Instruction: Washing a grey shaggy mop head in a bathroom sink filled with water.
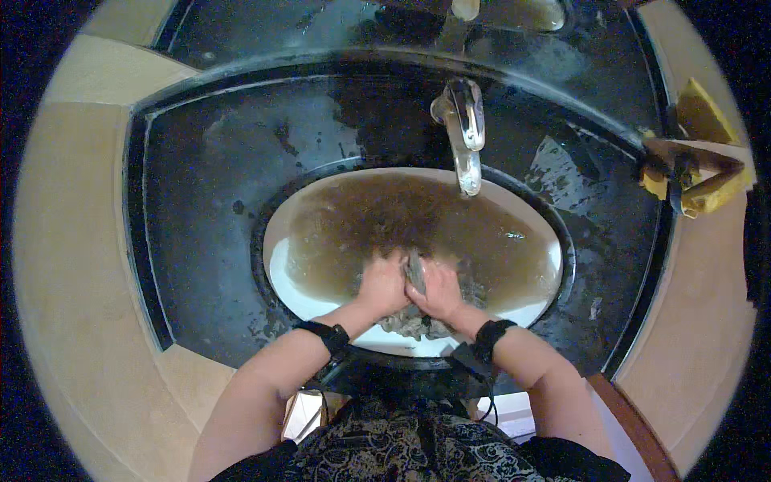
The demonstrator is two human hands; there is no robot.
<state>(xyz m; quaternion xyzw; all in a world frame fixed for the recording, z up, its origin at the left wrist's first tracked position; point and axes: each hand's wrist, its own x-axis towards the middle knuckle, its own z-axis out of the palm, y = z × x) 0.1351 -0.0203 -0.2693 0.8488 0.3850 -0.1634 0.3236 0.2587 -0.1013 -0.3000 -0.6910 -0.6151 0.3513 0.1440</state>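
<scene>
A soaked grey cloth [414, 325] is bunched against the near wall of a white oval sink [321, 308], with part of it rising between my hands. My left hand [385, 286] is closed on the cloth, fingertips dipping into murky brown water [337, 225]. Close beside it, almost touching, my right hand [438, 287] grips the same cloth from the right. The water hides some fingertips and the cloth's full shape. Both wrists wear black bands.
A chrome faucet [466, 136] stands behind the sink, its spout over the far rim. Around the sink runs a wet dark countertop [201, 201]. A mirror [361, 28] rises at the back. Something yellow and brown [695, 165] sits by the right wall.
</scene>
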